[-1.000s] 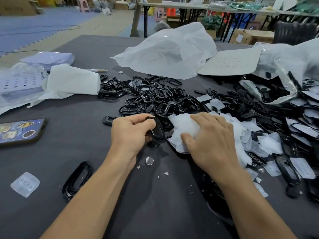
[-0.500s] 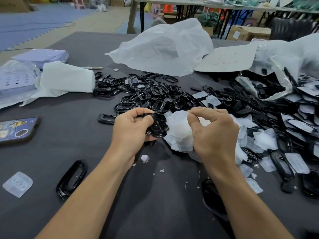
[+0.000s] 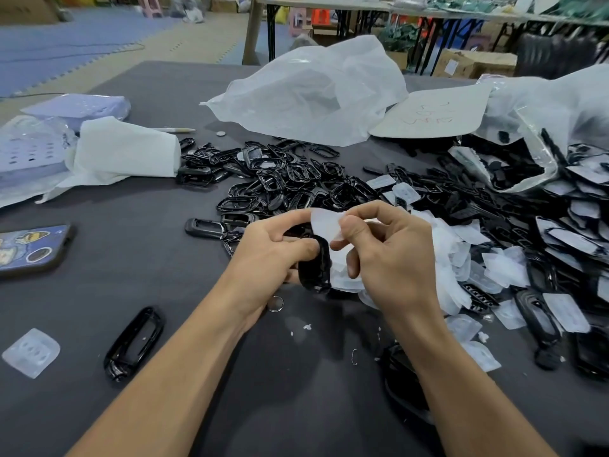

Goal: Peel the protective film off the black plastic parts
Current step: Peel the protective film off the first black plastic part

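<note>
Hands meet over the table [image 3: 131, 258], right in front of the person. The left hand [image 3: 270, 255] curls its fingers and thumb round one black part [image 3: 314, 268] and holds it tight. The part's long side runs from 12 o'clock down to 6 o'clock. The right hand [image 3: 392, 262] sits just beside the part, at its 3 o'clock. Its thumb and first finger pinch a bit of clear film [image 3: 324, 225] at the 12 o'clock end of the part. Its other fingers are bent and hold nothing. I think the film needs a pull toward 3 o'clock, away from the left hand. A heap of loose film [image 3: 461, 258] lies on that side. More black parts [image 3: 290, 183] lie in a pile at 12 o'clock.
</note>
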### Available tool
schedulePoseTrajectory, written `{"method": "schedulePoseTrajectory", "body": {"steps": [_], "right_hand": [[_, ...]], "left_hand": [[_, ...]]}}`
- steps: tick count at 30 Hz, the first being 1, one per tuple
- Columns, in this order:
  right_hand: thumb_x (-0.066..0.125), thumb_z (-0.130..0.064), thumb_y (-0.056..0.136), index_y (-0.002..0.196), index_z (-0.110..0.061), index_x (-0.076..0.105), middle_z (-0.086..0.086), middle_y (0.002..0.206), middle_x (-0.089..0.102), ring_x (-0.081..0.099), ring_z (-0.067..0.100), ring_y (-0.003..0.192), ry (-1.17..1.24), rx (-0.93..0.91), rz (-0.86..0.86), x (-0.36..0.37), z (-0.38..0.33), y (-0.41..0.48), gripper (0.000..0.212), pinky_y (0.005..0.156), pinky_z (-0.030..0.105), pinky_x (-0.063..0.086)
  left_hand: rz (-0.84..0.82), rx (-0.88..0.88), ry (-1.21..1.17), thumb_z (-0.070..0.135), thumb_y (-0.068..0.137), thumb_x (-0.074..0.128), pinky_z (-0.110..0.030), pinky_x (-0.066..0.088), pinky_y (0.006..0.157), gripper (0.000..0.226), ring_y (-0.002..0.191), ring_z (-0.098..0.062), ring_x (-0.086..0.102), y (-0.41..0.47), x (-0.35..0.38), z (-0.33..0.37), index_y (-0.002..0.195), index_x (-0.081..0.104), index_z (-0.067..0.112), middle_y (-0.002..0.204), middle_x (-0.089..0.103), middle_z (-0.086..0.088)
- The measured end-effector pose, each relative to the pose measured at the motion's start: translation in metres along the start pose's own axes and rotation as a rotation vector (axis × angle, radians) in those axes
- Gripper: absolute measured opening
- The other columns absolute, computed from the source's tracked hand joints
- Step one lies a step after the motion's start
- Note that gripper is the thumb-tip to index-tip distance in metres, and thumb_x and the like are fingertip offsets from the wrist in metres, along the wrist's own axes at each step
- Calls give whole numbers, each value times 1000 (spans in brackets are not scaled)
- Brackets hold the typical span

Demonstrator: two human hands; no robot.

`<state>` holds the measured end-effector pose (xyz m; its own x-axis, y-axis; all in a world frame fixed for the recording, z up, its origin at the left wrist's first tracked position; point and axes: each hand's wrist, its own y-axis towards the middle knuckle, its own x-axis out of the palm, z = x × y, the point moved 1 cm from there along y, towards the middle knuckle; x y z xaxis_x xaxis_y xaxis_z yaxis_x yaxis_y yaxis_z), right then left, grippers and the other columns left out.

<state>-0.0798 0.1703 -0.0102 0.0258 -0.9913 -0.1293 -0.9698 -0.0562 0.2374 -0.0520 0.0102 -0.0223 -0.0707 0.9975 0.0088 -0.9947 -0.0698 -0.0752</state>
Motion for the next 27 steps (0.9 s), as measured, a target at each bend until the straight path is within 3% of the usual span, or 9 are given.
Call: {"method": "schedulePoseTrajectory", "body": {"steps": [3,7,12,17,19,21,23,25,27], "right_hand": [[69,-13,96,75,-15,69,7,65,73,49,14,37,62,63,17,-2,0,1,21,38,21,37],[71,-14,96,77,-13,70,9,66,73,51,15,39,143,115,55,-1,-1,0,19,40,22,37],[70,-11,97,79,-13,70,9,66,72,54,14,39,286,182,166,-9,-2,5,18,40,20,38],[70,-10,96,81,-11,72,10,66,73,58,16,42,300,226,204,-16,0,12,16,40,22,39],[70,-9,96,94,-8,74,9,71,74,68,17,52,308,211,257,-19,1,15,4,43,23,44],[72,-13,96,124,-11,68,0,91,77,75,12,71,184,161,338,-22,2,15,29,53,22,56],[74,-15,94,146,-23,54,-16,117,67,71,-2,87,-162,16,396,-25,3,9,57,70,19,60],[75,-10,91,144,-28,56,-13,129,62,61,-3,103,-483,-175,367,-19,-2,1,60,91,17,52],[74,-11,90,137,-26,64,-5,141,61,44,10,128,-667,-295,213,-3,-3,-1,50,111,21,32]], "left_hand": [[28,-48,-45,20,75,69,-58,39,76,28,79,-34,73,-1,0,0,100,81,22,87,79,-8],[56,-89,-111,13,74,70,-40,49,64,18,81,-32,66,0,2,2,83,83,18,75,76,-10],[82,-107,-165,-9,90,58,-22,54,47,42,55,-14,70,0,-4,6,67,82,16,67,74,-12],[115,-95,-202,-7,91,58,-27,58,59,41,66,-18,73,1,-6,8,72,84,17,71,75,-11],[138,-96,-199,-6,91,59,-29,56,61,38,70,-21,70,1,-6,8,76,85,19,74,75,-11],[189,-100,-211,-5,91,61,-26,54,56,36,73,-23,65,1,-6,8,77,85,19,76,75,-11],[250,-98,-244,-6,92,61,-22,53,49,33,68,-20,67,2,-8,7,77,83,16,75,75,-8],[299,-88,-256,-7,93,62,-20,52,46,29,58,-12,67,3,-8,8,83,80,14,73,75,-6],[327,-78,-257,-7,93,62,-19,51,45,25,52,-8,65,3,-7,8,86,78,12,69,74,-3]]}}
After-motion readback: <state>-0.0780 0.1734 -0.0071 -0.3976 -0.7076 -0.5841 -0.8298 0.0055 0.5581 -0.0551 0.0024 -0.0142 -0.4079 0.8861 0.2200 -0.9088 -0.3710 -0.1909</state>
